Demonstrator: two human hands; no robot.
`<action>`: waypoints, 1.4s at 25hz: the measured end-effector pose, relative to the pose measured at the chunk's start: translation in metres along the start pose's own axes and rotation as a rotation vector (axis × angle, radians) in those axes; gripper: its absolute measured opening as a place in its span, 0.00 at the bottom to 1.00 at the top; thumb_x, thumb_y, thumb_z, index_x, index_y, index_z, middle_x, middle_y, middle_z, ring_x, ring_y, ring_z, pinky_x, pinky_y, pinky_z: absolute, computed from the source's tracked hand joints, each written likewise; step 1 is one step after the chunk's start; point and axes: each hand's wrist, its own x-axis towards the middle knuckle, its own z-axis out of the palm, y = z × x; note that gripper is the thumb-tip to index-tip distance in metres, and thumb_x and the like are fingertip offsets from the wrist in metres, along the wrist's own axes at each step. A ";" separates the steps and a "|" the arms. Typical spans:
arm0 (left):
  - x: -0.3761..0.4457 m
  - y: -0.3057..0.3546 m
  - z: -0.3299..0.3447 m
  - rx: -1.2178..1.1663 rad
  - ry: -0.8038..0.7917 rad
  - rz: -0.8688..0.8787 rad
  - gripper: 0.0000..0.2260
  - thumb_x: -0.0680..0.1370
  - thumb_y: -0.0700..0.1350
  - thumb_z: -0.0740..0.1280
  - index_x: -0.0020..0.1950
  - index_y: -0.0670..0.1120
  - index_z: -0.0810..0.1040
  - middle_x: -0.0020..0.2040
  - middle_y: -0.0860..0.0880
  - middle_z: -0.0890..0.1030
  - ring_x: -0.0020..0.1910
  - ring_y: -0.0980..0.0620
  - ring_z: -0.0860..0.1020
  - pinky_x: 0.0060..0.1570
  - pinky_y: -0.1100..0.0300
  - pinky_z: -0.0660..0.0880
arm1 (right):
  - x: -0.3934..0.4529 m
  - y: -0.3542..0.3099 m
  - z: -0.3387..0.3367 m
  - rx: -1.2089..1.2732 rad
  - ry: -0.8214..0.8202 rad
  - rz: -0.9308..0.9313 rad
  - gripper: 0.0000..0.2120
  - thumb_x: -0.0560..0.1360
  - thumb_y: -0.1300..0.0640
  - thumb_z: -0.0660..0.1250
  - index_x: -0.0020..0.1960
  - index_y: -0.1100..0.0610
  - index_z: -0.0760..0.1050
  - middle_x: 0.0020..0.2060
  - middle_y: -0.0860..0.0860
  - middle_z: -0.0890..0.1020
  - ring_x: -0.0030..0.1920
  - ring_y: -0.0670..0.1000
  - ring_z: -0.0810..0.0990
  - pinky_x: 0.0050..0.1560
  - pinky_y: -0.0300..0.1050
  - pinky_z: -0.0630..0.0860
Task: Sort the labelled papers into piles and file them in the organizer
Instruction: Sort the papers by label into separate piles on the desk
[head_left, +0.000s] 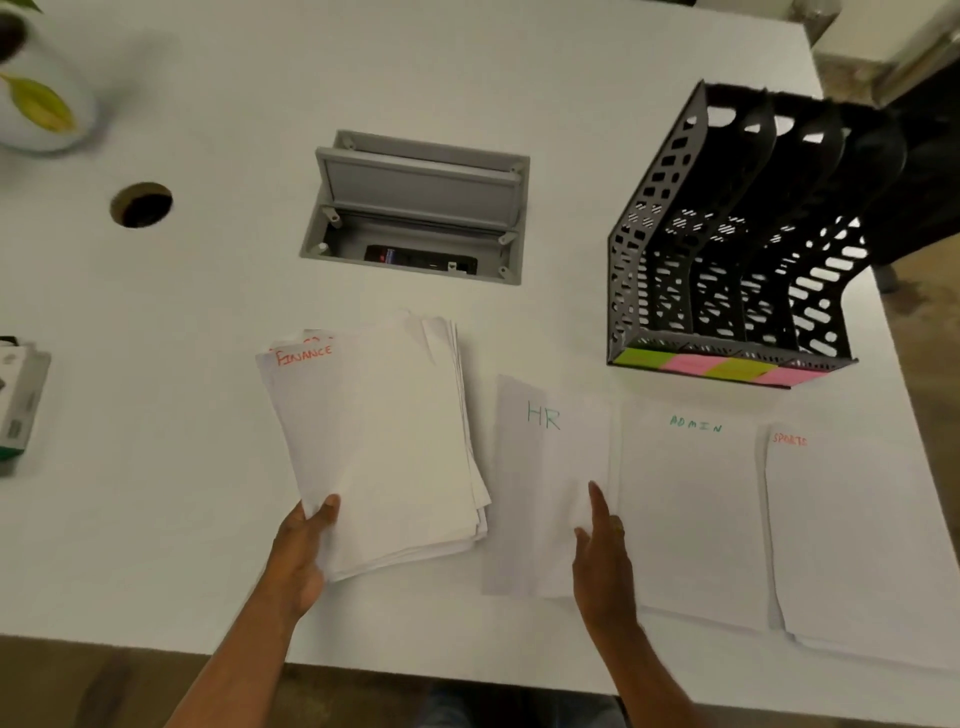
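Note:
My left hand (301, 551) grips the near left corner of a thick stack of white papers (384, 441), thumb on top; the top sheet reads FINANCE in red. My right hand (602, 561) rests with straight fingers on the near part of the HR sheet (550, 467), index finger stretched out over it. To the right lie the ADMIN sheet (691, 509) and the SPORTS sheet (857, 535), flat on the white table (156, 519). The black mesh organizer (737, 249) stands behind them, its slots holding no papers, with green, pink and yellow sticky labels along its front.
A grey cable hatch (415, 208) is sunk into the table behind the stack, beside a round cable hole (141, 204). A white plant pot (36, 98) stands far left. A small box (18, 400) sits at the left edge. The table edge runs close to my body.

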 end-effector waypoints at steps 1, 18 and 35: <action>-0.001 0.004 -0.001 -0.007 -0.007 0.004 0.11 0.80 0.45 0.68 0.62 0.50 0.79 0.55 0.50 0.85 0.54 0.48 0.82 0.55 0.52 0.77 | -0.002 -0.003 0.000 -0.032 0.004 0.001 0.29 0.80 0.61 0.66 0.78 0.49 0.61 0.61 0.61 0.75 0.50 0.59 0.83 0.53 0.50 0.82; -0.067 -0.042 0.074 0.120 -0.196 -0.039 0.15 0.79 0.47 0.69 0.65 0.49 0.77 0.56 0.46 0.86 0.56 0.43 0.83 0.57 0.46 0.79 | 0.012 -0.058 -0.035 0.507 -0.146 0.168 0.19 0.73 0.54 0.76 0.53 0.52 0.66 0.42 0.47 0.78 0.39 0.43 0.78 0.35 0.31 0.74; -0.042 -0.029 0.054 0.160 -0.182 -0.043 0.11 0.80 0.44 0.68 0.62 0.51 0.79 0.55 0.47 0.86 0.54 0.45 0.83 0.45 0.53 0.82 | 0.011 -0.056 -0.027 0.549 -0.094 0.058 0.07 0.83 0.54 0.62 0.52 0.48 0.79 0.44 0.35 0.82 0.46 0.33 0.81 0.45 0.23 0.72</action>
